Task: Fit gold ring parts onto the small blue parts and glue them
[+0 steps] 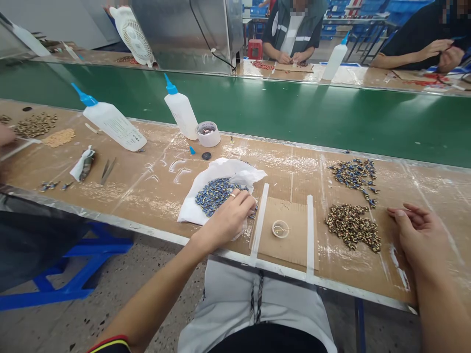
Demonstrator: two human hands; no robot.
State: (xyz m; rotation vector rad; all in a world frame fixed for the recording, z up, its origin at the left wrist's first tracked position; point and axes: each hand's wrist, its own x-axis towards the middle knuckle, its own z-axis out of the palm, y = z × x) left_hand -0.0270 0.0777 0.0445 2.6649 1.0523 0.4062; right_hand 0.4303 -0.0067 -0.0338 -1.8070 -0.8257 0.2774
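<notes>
My left hand (233,213) reaches over the right side of a heap of small blue pieces (215,193) lying on a crumpled white sheet (190,208). Its fingers are bent down and pressed together; the fingertips are partly hidden, so what they grip cannot be made out. To the right, my right hand (421,235) rests at the table with fingers apart, nothing visible in it. Beside it lie a pile of small brass-coloured and dark pieces (353,226) and a pile of blue-and-brass pieces (353,174). Between my hands, a small clear round cup (280,229) with a thin wire-like piece sits on a cardboard square (290,252).
White tape strips (311,235) border the cardboard. Behind stand a blue-tipped bottle (182,110), another leaning bottle (114,125) and a tape roll (208,133). Tweezers (108,171) lie left. A green conveyor belt (275,110) runs across; people work beyond it.
</notes>
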